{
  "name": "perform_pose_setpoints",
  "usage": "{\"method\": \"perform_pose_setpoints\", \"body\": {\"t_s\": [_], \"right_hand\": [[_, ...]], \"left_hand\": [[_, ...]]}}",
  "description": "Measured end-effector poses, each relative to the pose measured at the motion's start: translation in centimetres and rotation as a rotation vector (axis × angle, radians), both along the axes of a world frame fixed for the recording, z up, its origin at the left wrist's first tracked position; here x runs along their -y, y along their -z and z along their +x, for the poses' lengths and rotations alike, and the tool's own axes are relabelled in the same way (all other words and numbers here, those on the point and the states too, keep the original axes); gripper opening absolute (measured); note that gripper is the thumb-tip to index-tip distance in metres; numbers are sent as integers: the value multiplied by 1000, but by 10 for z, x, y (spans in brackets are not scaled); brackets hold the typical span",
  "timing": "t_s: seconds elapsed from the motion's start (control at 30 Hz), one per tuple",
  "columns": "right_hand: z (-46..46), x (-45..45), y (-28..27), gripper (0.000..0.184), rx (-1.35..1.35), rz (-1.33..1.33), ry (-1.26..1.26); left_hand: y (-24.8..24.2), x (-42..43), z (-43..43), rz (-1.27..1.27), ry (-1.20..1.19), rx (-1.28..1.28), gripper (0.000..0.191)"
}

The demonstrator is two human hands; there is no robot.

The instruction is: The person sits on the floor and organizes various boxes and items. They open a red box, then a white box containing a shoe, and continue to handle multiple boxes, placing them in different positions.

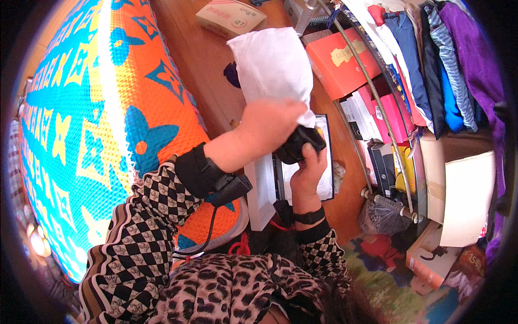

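Before my chest, my left hand is closed on the gathered lower edge of a white cloth bag, which spreads out beyond it. My right hand grips a dark, rolled or boxy black item right at the bag's lower end; what it is cannot be told for sure. Under both hands lies an open shallow box with a dark rim and white lining. Beside it is a white box part. My fingertips on the cloth are partly blurred.
A bed with an orange and blue patterned cover stands at left. A cardboard box lies on the wooden floor ahead. At right, a metal-framed rack holds shoe boxes and hanging clothes, with an open carton near it.
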State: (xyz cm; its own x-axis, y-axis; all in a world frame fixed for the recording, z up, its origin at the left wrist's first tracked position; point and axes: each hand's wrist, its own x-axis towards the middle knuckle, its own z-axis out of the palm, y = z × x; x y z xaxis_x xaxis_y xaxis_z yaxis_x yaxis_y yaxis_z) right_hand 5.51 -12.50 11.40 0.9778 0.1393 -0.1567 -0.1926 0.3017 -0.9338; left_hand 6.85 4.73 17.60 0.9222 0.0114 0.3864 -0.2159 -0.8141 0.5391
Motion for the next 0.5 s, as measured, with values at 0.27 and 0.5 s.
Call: {"method": "perform_pose_setpoints", "body": {"t_s": [0.27,0.5], "right_hand": [[28,-8,-6,58,166,147,104],[41,-18,20,60,60,40,-16]], "left_hand": [[8,2,4,-223,200,-67,28],[4,2,4,-424,486,-280,18]]}}
